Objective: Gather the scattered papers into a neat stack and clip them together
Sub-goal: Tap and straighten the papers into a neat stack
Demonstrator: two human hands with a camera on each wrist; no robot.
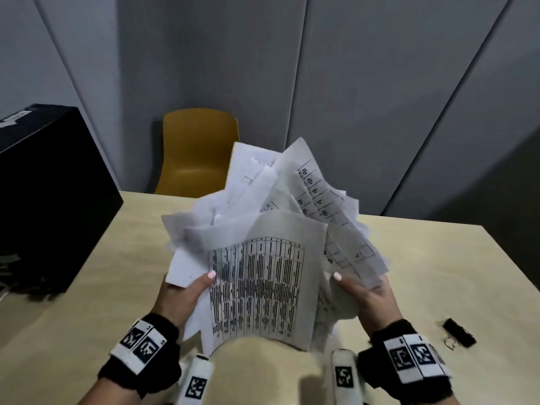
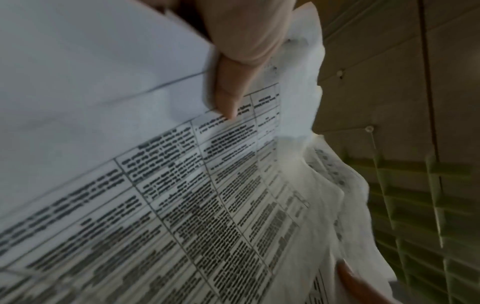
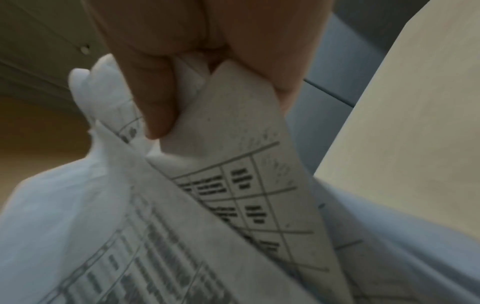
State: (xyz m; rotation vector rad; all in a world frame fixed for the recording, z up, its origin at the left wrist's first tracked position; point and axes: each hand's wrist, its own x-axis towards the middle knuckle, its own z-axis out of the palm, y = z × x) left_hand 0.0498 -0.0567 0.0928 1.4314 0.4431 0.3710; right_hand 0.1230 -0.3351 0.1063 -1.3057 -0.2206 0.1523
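Papers (image 1: 257, 258) between left (image 1: 187, 290) and right grip (image 1: 365, 293)

Dim, soft indoor light, no glare. Head view: wide-angle bend in the wall panels (image 1: 336, 83), motion blur on the papers (image 1: 257, 287) above the grip, soft shadow on the table (image 1: 438, 273) below it. Both wrist views blurry; print beyond the thumbs smeared, backgrounds out of focus.

A pale wood surface (image 1: 423, 273) fills the lower half of the head view. At its left edge stands a large black box (image 1: 49, 200), with a white label on its top. Behind the surface's far edge, upper centre, sits a mustard-yellow chair (image 1: 198, 147) against grey wall panels (image 1: 350, 83).
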